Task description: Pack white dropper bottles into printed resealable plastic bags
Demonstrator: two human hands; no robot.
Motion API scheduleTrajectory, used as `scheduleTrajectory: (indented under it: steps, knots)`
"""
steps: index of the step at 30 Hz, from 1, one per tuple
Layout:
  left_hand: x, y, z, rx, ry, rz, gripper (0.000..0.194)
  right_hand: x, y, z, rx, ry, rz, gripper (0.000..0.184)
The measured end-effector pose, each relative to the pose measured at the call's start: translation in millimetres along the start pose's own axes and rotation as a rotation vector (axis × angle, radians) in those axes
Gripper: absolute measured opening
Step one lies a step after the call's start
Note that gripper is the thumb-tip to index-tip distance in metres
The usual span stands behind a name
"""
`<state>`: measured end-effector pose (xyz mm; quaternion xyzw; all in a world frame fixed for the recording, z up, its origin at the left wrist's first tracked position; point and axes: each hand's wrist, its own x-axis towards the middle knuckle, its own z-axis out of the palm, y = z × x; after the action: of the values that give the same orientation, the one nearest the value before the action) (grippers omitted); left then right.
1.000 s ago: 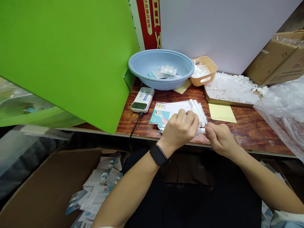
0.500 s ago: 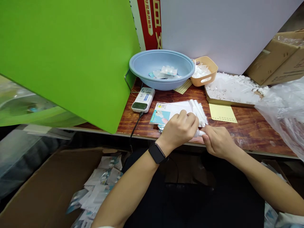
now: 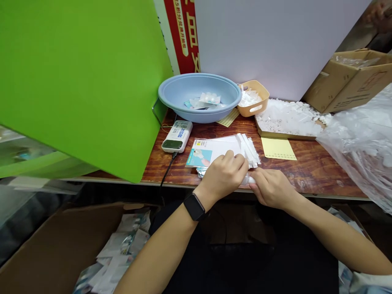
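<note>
**Slip Risk Seen at the Bench (image 3: 306, 175) Edge**

A stack of printed white packets (image 3: 216, 150) was laid near the edge, with a foil sachet (image 3: 200, 173) under it. The left hand (image 3: 222, 176) was curled beside the stack, its hold not told. The right hand (image 3: 271, 188) had fingers closed on a small white piece (image 3: 248, 179), which could be dropped if pinched too lightly.

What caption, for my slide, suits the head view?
Left hand and right hand meet at a small white tube beside printed cards on a wooden table.
</note>
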<state>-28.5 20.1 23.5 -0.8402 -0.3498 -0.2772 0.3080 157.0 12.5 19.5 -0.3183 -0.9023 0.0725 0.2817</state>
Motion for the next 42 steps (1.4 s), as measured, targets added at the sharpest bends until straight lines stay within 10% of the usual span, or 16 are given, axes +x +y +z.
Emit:
scheduleTrajectory:
  steps: [14,20,29,42]
  knots:
    - [7,8,-0.3,0.086,0.099,0.015,0.018,-11,0,-4,1.014,-0.306,0.638,0.055]
    - [3,9,9.2,-0.408,0.168,-0.427,0.027,-19,97,-27,0.244,0.303,0.544,0.033]
    - [11,11,5.7,-0.910,0.111,-0.924,0.016,-38,153,-12,0.073,0.201,0.474,0.015]
    - [11,12,3.8,-0.982,0.098,-1.040,0.016,-37,158,-15,0.042,0.129,0.466,0.011]
